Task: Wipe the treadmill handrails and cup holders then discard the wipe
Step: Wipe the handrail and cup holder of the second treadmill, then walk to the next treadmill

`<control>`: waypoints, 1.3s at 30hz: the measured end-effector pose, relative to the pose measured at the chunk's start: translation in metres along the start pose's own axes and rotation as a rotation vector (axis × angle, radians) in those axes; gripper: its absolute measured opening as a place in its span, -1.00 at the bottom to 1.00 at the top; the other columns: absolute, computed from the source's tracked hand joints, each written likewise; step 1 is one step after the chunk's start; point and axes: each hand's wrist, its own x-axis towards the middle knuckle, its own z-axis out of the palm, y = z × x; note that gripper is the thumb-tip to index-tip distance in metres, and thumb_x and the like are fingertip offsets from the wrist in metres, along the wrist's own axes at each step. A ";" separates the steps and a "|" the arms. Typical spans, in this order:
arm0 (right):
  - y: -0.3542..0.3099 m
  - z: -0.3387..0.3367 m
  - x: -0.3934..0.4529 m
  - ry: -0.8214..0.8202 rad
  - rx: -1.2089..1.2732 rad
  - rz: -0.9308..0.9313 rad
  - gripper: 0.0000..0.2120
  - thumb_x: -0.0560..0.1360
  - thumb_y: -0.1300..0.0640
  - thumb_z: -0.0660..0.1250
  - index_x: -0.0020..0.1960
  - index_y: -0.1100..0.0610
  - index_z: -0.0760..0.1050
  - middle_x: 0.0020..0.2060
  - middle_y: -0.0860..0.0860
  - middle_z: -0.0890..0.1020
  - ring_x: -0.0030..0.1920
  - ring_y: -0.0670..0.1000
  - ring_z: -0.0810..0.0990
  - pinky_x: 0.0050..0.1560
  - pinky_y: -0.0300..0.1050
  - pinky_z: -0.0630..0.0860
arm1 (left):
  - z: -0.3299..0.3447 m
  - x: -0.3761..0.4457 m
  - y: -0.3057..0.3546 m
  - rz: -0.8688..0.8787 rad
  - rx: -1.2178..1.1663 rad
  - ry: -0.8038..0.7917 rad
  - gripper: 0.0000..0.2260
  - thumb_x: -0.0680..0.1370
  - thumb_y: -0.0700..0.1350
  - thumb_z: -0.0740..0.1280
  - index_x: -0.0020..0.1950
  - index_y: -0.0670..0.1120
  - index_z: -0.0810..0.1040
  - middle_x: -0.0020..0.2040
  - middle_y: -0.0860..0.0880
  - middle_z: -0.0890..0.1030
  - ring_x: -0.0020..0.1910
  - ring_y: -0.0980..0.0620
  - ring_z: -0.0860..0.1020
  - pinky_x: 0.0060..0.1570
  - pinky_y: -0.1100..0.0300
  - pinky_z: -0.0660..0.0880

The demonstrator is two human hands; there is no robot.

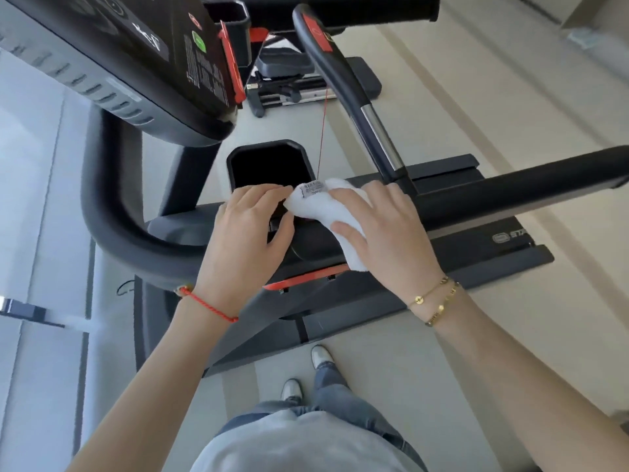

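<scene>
Wipe [335, 216], a folded white cloth with a sewn label at one corner, lies draped over the dark treadmill handrail [510, 192] where it meets the console arm. Right hand [384, 233] covers it with fingers spread and bent over the cloth, thumb underneath against the cloth edge, holding it to the rail. Left hand [248, 229] sits just beside, fingertips pinching the labelled corner of the cloth. Cup holder [269, 165], a dark open recess, lies directly beyond the left fingertips, touching distance from the grip. Red safety cord [323, 131] hangs down to a point just beyond the label.

Assessment: the step in hand appears to be rail wiping near the cup holder. Recommended practice: keep the cloth wrapped round the rail, not merely laid on top; maintain even pressure; keep the corner clear of the cord; fold to a fresh face before entering the recess.
</scene>
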 end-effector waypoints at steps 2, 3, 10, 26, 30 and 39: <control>0.006 0.000 -0.008 0.042 0.001 0.087 -0.62 0.57 -0.06 0.22 0.35 0.04 0.43 -0.02 0.11 0.49 -0.06 0.12 0.41 0.00 0.00 0.42 | 0.002 -0.002 0.007 0.049 -0.018 -0.031 -0.68 0.61 -0.16 0.29 0.36 -0.11 0.53 0.29 -0.01 0.57 0.33 -0.05 0.45 0.34 -0.09 0.40; 0.009 0.000 -0.013 0.063 0.004 0.134 -0.62 0.57 -0.05 0.23 0.34 0.05 0.44 -0.01 0.12 0.49 -0.06 0.13 0.41 -0.01 0.02 0.44 | 0.003 -0.004 0.010 0.077 -0.029 -0.045 -0.69 0.61 -0.16 0.28 0.36 -0.11 0.53 0.29 -0.01 0.57 0.33 -0.05 0.45 0.34 -0.09 0.39; 0.024 -0.004 -0.058 0.194 0.181 0.420 -0.61 0.58 0.05 0.27 0.40 0.04 0.39 0.10 0.15 0.46 0.01 0.14 0.41 0.03 0.02 0.47 | 0.020 -0.011 0.029 0.269 -0.074 -0.128 -0.72 0.61 -0.19 0.29 0.31 -0.16 0.56 0.23 -0.04 0.60 0.26 -0.05 0.50 0.31 -0.06 0.42; 0.082 -0.008 -0.201 0.146 0.357 0.886 -0.62 0.60 -0.02 0.23 0.41 -0.09 0.31 0.15 -0.02 0.47 0.08 0.04 0.40 0.04 -0.06 0.43 | 0.123 0.004 0.122 0.652 -0.142 -0.403 -0.74 0.59 -0.21 0.32 0.28 -0.18 0.57 0.21 -0.07 0.62 0.21 -0.08 0.55 0.22 -0.07 0.48; 0.109 -0.009 -0.234 0.130 0.360 0.963 -0.62 0.60 -0.01 0.24 0.40 -0.08 0.32 0.13 -0.01 0.46 0.05 0.04 0.40 0.05 -0.01 0.42 | 0.163 0.006 0.155 0.666 -0.146 -0.499 -0.73 0.59 -0.21 0.32 0.29 -0.18 0.57 0.23 -0.06 0.61 0.21 -0.10 0.55 0.20 -0.11 0.48; 0.179 -0.023 -0.300 0.167 0.332 1.125 -0.62 0.60 0.02 0.25 0.40 -0.01 0.34 0.12 0.03 0.46 0.04 0.07 0.41 0.08 0.02 0.42 | 0.242 0.008 0.248 0.752 -0.165 -0.640 -0.73 0.60 -0.20 0.32 0.29 -0.17 0.57 0.22 -0.06 0.61 0.22 -0.09 0.54 0.21 -0.06 0.49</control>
